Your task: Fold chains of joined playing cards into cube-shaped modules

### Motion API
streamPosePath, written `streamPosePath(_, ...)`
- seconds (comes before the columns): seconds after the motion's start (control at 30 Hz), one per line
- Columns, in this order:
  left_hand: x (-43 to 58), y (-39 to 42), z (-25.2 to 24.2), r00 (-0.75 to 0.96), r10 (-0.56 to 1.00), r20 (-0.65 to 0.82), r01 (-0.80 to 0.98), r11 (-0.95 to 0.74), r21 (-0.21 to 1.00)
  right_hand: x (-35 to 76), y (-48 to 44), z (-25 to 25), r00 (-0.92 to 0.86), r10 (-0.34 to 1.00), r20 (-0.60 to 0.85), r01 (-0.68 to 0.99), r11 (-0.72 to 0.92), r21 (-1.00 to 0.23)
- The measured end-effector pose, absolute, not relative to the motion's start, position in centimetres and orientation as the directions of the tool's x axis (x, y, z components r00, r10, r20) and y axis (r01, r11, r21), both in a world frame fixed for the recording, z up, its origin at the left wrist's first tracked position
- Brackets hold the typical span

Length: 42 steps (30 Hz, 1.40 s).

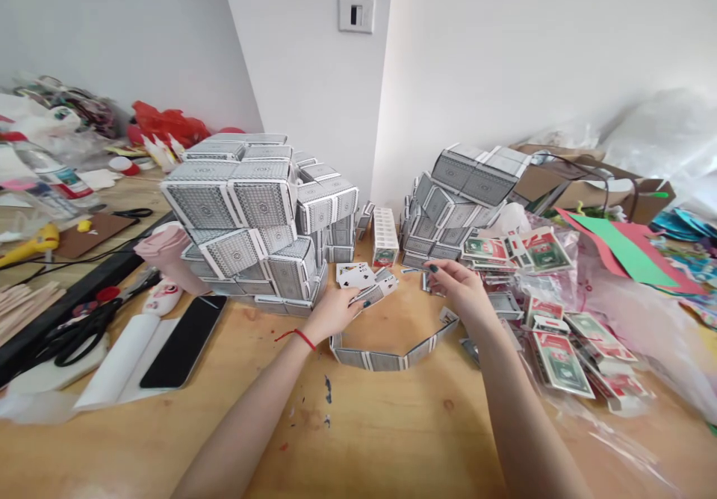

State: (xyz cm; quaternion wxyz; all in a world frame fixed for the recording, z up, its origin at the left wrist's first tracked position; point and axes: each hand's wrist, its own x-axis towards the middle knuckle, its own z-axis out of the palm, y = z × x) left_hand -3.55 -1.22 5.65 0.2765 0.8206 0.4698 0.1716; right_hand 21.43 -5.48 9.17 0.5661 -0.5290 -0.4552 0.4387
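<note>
My left hand (336, 311), with a red string at the wrist, has its thumb and fingers closed on a few playing cards (385, 284). Just behind these, more face-up playing cards (352, 271) lie on the table. Across from it, my right hand (462, 284) is raised with thumb and fingertips drawn together; what they pinch, if anything, is too small to make out. Card pieces (426, 282) show below its fingertips. Nearer me, a curved strip of joined folded cards (384, 361) stands on edge between my forearms.
Large stacks of card-built blocks rise at left (261, 204) and right (476, 174). Between them stands a row of card boxes (385, 234). Card packs (560, 361) and plastic wrap lie right. A phone (184, 342), scissors (92, 327) and glue gun (33, 245) lie left.
</note>
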Motion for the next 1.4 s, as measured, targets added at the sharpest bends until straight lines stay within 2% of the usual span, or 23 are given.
streamPosePath(0.13,-3.7,-0.8,5.1,0.520,0.854,0.021,0.640,-0.406,0.653,21.1,-4.4,7.1,0.035,0.996,-0.085,0.045,-0.087,-0.995)
streamPosePath(0.2,-3.8,-0.7,5.1,0.529,0.849,0.004,0.617,-0.388,0.685,20.9,-4.1,6.2,-0.040,0.990,-0.138,-0.063,-0.141,-0.988)
streamPosePath(0.3,-3.9,-0.7,5.2,0.528,0.849,0.011,0.590,-0.376,0.715,20.7,-3.7,4.7,-0.112,0.977,-0.183,-0.344,-0.211,-0.915)
streamPosePath(0.43,-3.9,-0.8,5.4,0.537,0.844,0.015,0.564,-0.372,0.738,20.0,-3.4,2.4,-0.049,0.971,-0.233,-0.443,-0.230,-0.866)
streamPosePath(0.6,-3.8,-0.7,5.5,0.563,0.821,-0.095,0.625,-0.347,0.699,18.5,-3.2,0.0,0.061,0.981,-0.183,-0.356,-0.150,-0.923)
streamPosePath(0.77,-3.7,-0.7,5.4,0.649,0.750,-0.129,0.485,-0.276,0.830,17.7,-2.9,-0.5,0.121,0.986,-0.112,-0.281,-0.074,-0.957)
streamPosePath(0.83,-3.7,-0.8,5.1,0.694,0.707,-0.136,0.374,-0.192,0.907,17.6,-2.8,-0.5,0.131,0.988,-0.078,-0.238,-0.045,-0.970)
streamPosePath(0.9,-3.7,-0.9,4.7,0.744,0.647,-0.168,0.252,-0.038,0.967,17.4,-2.7,-0.4,0.153,0.987,-0.042,-0.200,-0.011,-0.980)
streamPosePath(0.97,-3.4,-1.0,4.1,0.779,0.595,-0.201,0.149,0.136,0.979,17.2,-2.6,-0.5,0.185,0.983,-0.012,-0.172,0.021,-0.985)
streamPosePath(1.03,-3.0,-1.0,3.3,0.772,0.602,-0.202,0.081,0.222,0.972,17.1,-2.5,-0.5,0.211,0.978,0.012,-0.150,0.044,-0.988)
streamPosePath(1.13,-2.1,-0.8,2.2,0.717,0.677,-0.166,0.043,0.195,0.980,17.1,-2.3,-0.7,0.217,0.976,0.030,-0.123,0.058,-0.991)
streamPosePath(1.23,-1.4,-0.6,1.3,0.659,0.744,-0.112,0.072,0.086,0.994,17.3,-2.2,-1.0,0.207,0.978,0.030,-0.104,0.053,-0.993)
streamPosePath(1.3,-1.3,-0.5,0.9,0.650,0.756,-0.075,0.077,0.033,0.996,17.5,-2.1,-1.2,0.195,0.980,0.029,-0.095,0.048,-0.994)
streamPosePath(1.4,-1.3,-0.6,0.7,0.669,0.739,-0.076,0.066,0.043,0.997,17.7,-2.1,-1.4,0.163,0.986,0.031,-0.087,0.046,-0.995)
